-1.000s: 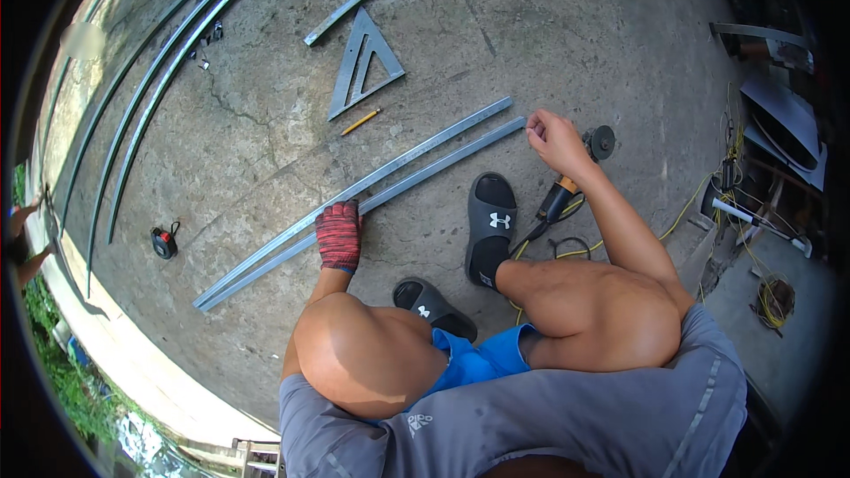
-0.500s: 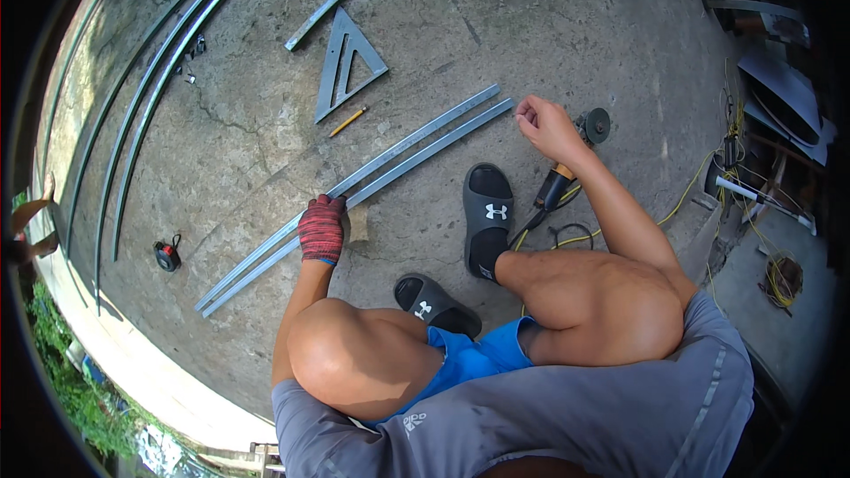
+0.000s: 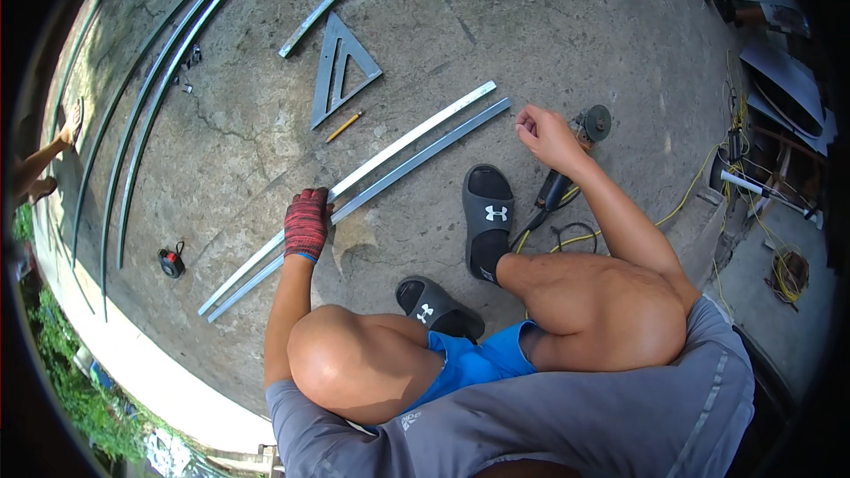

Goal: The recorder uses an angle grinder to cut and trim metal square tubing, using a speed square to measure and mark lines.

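My left hand [image 3: 306,221], in a red-black knit glove, is closed over two parallel galvanised metal channels [image 3: 413,138] [image 3: 425,153] lying diagonally on the concrete. My bare right hand [image 3: 544,134] hovers just beyond their right ends, fingers curled, with nothing visible in them. Just right of it an angle grinder [image 3: 561,179] lies with its cord and disc. Above the channels are a grey triangular square [image 3: 359,84], a yellow pencil [image 3: 344,126] and a short metal piece [image 3: 330,2].
Long metal strips [image 3: 160,88] lie at left, beside a tape measure [image 3: 172,260]. Another person's bare foot [image 3: 67,131] is at the left edge, near greenery. A yellow cord [image 3: 676,204], white sheets [image 3: 776,91] and clutter line the right. My sandalled feet [image 3: 486,212] are below the channels.
My left hand has moved slightly left along the channels, and my right hand has drawn a little away from their ends. The other person's foot has moved up along the left edge.
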`<state>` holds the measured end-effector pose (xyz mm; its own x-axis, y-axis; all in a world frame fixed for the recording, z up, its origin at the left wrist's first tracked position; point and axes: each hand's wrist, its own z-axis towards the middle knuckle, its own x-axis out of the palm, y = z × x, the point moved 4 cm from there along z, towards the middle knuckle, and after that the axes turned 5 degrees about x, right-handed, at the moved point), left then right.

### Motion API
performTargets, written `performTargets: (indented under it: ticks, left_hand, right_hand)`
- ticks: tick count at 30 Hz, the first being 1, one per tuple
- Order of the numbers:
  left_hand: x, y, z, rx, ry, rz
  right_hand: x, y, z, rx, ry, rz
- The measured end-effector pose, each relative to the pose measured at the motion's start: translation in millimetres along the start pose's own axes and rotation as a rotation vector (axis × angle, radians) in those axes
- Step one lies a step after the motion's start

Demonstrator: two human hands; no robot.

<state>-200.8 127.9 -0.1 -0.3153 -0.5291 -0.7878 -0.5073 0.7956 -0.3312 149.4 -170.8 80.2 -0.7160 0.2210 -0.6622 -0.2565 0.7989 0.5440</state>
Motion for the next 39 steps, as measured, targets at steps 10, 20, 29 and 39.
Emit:
performTargets:
  ticks: [10,20,29,39]
  left_hand:
    - [5,-23,13,0.024,-0.154,0.004]
    - [-9,-24,7,-0.039,-0.290,-0.058]
    - [34,-45,-8,0.166,-0.145,0.092]
    - [-62,-55,38,0.129,-0.180,-0.003]
  right_hand:
    - [-4,-44,2,0.004,0.058,-0.061]
    - [0,-29,12,0.000,0.119,-0.058]
    - [-4,4,2,0.049,0.082,0.008]
    - [-33,3,-7,0.034,-0.015,0.071]
